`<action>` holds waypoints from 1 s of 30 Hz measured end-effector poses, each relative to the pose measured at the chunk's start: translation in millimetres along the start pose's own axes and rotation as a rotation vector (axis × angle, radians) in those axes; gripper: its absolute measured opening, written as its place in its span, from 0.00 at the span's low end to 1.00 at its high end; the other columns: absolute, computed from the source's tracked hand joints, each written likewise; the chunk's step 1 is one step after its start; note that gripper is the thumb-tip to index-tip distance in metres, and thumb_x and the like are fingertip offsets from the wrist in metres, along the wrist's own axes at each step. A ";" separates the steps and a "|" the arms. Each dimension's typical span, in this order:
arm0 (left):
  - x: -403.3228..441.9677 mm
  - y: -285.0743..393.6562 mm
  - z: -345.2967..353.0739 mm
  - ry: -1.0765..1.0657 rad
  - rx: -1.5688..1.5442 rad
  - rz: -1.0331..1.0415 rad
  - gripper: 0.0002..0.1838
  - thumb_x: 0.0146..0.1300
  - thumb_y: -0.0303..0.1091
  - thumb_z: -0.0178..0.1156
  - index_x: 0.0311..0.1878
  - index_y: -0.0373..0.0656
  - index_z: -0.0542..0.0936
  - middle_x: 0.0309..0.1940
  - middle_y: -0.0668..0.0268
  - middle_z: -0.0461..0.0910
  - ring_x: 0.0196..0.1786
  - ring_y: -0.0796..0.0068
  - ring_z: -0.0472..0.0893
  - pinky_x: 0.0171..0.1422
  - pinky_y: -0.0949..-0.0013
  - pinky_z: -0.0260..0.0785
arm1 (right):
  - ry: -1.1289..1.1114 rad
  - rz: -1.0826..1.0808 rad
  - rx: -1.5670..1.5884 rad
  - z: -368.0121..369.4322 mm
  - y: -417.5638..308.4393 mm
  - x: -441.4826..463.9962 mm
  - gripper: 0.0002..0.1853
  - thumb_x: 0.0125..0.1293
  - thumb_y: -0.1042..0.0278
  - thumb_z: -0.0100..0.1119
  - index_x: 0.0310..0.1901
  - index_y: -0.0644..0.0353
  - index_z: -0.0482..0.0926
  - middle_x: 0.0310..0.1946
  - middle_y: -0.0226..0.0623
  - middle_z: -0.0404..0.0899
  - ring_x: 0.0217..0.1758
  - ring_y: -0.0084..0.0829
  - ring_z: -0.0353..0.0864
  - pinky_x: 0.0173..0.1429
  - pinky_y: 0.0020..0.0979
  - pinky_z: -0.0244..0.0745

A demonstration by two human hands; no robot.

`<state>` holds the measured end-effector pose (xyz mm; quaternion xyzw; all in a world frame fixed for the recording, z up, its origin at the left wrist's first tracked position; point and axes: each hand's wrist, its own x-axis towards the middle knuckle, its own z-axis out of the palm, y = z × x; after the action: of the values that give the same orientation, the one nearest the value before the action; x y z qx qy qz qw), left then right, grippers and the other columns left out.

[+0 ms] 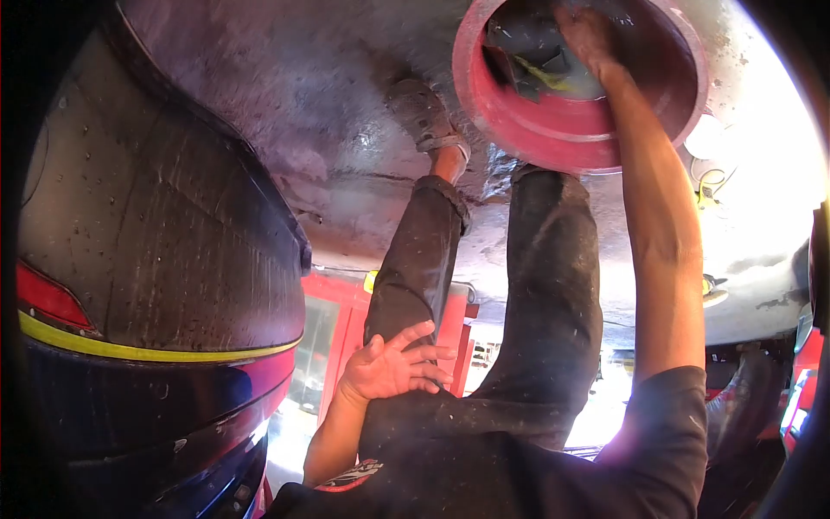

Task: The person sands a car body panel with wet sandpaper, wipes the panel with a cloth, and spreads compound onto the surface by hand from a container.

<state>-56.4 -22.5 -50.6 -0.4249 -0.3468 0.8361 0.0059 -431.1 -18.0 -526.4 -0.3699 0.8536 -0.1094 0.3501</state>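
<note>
My right arm reaches down into a red bucket (474,95) on the wet floor. Inside it, my right hand (590,39) is low near murky liquid; its fingers are blurred, so their grip is unclear. Beside that hand, a dark, crumpled, cloth-like thing with a yellow part (546,76) lies in the bucket. My left hand (399,363) is in front of my dark trousers, palm showing and fingers spread, holding nothing. The view is turned over, with my feet near the top.
A dark vehicle bumper (173,233), wet with drops and streaks, fills the left side, with a red reflector (54,296) and a yellow stripe (156,353). Behind my legs stands a red-framed structure (341,333). A small yellow item (709,186) lies right of the bucket.
</note>
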 end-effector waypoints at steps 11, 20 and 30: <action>1.6 1.1 1.6 0.007 0.020 -0.011 0.43 0.75 0.65 0.44 0.83 0.54 0.46 0.79 0.40 0.48 0.75 0.38 0.63 0.75 0.46 0.61 | -0.198 -0.127 0.134 -79.0 -59.4 -136.4 0.12 0.68 0.65 0.55 0.49 0.58 0.82 0.51 0.54 0.78 0.52 0.58 0.78 0.56 0.52 0.76; 5.6 -6.0 2.2 0.048 0.014 -0.016 0.43 0.75 0.65 0.46 0.83 0.54 0.47 0.79 0.41 0.49 0.76 0.38 0.62 0.75 0.45 0.61 | -0.275 -0.071 0.238 -29.6 -53.0 -131.7 0.11 0.67 0.68 0.54 0.42 0.67 0.82 0.39 0.55 0.85 0.46 0.58 0.83 0.55 0.49 0.77; 35.0 -14.1 6.0 0.223 0.351 0.080 0.37 0.78 0.60 0.44 0.79 0.45 0.56 0.74 0.46 0.63 0.72 0.49 0.70 0.73 0.48 0.64 | -0.482 0.476 2.008 -128.8 -45.2 -169.4 0.08 0.64 0.74 0.56 0.42 0.67 0.77 0.43 0.39 0.81 0.48 0.33 0.80 0.59 0.39 0.74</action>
<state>-87.0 -4.5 -64.6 -0.5207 -0.1760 0.8311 0.0848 -411.9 60.8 -324.5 0.2540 0.3302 -0.6168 0.6678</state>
